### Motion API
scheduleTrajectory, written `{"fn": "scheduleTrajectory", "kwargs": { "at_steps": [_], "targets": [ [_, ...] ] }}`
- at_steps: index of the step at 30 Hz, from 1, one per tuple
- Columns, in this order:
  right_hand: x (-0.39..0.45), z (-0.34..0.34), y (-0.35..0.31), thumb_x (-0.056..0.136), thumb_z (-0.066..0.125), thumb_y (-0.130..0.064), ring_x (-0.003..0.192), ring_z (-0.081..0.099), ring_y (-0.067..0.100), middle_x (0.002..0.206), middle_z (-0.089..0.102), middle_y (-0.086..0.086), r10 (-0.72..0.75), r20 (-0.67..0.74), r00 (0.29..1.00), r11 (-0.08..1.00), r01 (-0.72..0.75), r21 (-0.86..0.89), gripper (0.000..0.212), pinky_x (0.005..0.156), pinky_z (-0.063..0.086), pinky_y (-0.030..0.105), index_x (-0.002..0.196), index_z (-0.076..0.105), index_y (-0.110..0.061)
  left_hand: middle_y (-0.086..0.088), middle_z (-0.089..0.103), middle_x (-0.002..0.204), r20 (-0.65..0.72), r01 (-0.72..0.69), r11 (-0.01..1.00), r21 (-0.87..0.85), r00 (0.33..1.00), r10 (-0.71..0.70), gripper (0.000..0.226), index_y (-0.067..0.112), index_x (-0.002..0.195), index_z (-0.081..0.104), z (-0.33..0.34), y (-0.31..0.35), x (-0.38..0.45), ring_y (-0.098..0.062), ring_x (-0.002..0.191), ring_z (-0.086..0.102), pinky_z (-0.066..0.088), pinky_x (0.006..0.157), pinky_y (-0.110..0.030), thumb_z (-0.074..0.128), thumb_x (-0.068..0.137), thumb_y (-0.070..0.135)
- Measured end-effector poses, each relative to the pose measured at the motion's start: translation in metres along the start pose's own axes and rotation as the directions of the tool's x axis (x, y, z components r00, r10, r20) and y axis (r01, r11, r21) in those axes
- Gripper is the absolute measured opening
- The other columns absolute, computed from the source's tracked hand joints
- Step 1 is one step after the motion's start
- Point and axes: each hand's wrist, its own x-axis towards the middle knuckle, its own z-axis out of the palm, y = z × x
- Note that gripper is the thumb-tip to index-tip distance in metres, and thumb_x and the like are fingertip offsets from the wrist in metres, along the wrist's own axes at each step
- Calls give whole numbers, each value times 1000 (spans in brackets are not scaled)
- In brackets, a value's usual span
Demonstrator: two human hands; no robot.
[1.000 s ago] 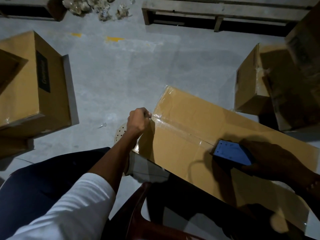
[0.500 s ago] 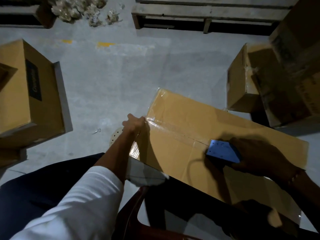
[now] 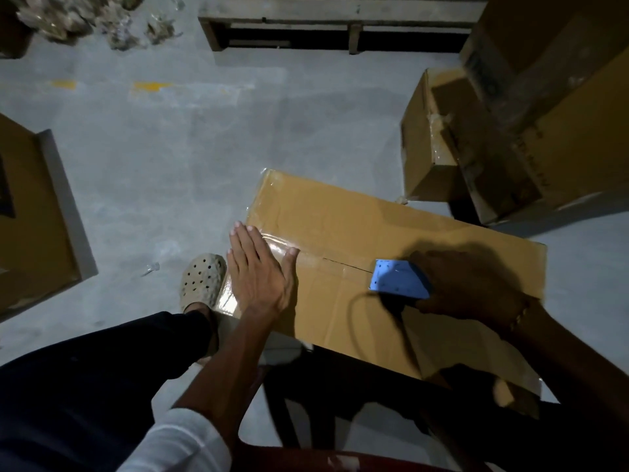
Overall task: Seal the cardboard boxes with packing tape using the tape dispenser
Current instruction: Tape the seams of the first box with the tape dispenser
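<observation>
A long brown cardboard box (image 3: 391,229) lies in front of me, its top flaps meeting in a centre seam. Clear packing tape (image 3: 308,254) covers the left part of that seam and wraps over the left end. My left hand (image 3: 258,270) lies flat with straight fingers on the taped left end of the box. My right hand (image 3: 466,287), in shadow, grips the blue tape dispenser (image 3: 396,279), which sits on the seam near the middle of the box top.
Stacked cardboard boxes (image 3: 493,137) stand at the right, another box (image 3: 30,216) at the left edge. A wooden pallet (image 3: 340,22) lies at the back. My beige clog (image 3: 202,281) rests beside the box's left end. A dark chair (image 3: 340,420) is under the box.
My left hand went from a fist at the box's left end to a flat palm pressing the tape. The dispenser stays near mid-seam. The camera has tilted.
</observation>
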Motion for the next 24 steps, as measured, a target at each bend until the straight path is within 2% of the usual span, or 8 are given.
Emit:
{"fn": "scheduleTrajectory", "kwargs": {
  "at_steps": [2,4,7,9,12,15,19,24],
  "targets": [
    [0,0,-1,75,77,-50,116,57,25,130,57,1,11,-6,1000,1000,-11,-9,77,91,46,38,138,44,-22,-19,-13,165,15,24,1000,-7,1000,-24,93,1,157,-6,2,11,-8,-30,154,-11,3,126,-47,4,97,71],
    [2,0,-3,76,76,-49,115,57,26,130,57,2,17,-11,1000,999,-17,-30,73,91,46,39,136,45,-21,-19,-15,165,38,-13,1000,3,999,13,92,0,157,-7,5,24,-19,-30,153,-14,4,126,-48,3,97,70],
    [2,3,-6,77,73,-51,113,57,26,129,57,2,18,-20,1000,997,-19,-75,72,89,46,38,135,43,-21,-17,-18,164,69,-168,985,30,984,165,87,2,157,-9,15,42,-39,-28,153,-18,1,126,-47,5,100,67],
    [3,4,-7,78,72,-53,112,58,26,128,57,1,16,-22,1000,994,-18,-108,71,88,46,38,134,43,-22,-15,-15,166,84,-271,962,44,960,266,85,3,158,-3,21,49,-48,-27,154,-16,3,126,-47,6,101,64],
    [5,5,-8,77,71,-54,109,59,25,125,58,1,8,-15,1000,992,-10,-123,68,87,49,38,130,43,-22,-12,-10,167,105,-365,927,85,928,356,82,7,160,4,24,49,-48,-26,155,-11,10,125,-48,11,102,64],
    [8,7,-6,76,72,-56,109,59,26,124,58,1,-6,-9,1000,992,5,-129,70,86,47,38,129,43,-22,-11,-9,168,129,-440,889,128,896,425,82,10,160,3,24,43,-40,-26,155,-9,12,125,-48,11,101,67],
    [15,6,-3,76,72,-56,115,57,28,129,57,3,-1,30,1000,992,5,-129,79,93,48,40,138,39,-21,-11,-9,168,147,-459,876,149,886,440,84,9,160,4,24,42,-37,-26,155,-10,10,125,-48,9,100,68],
    [6,4,10,78,71,-55,114,57,28,129,57,5,-23,43,999,988,29,-153,79,91,48,39,141,37,-20,-11,-7,168,152,-452,878,158,890,430,84,9,160,6,24,42,-38,-26,155,-9,13,124,-49,11,100,68]
  ]
}}
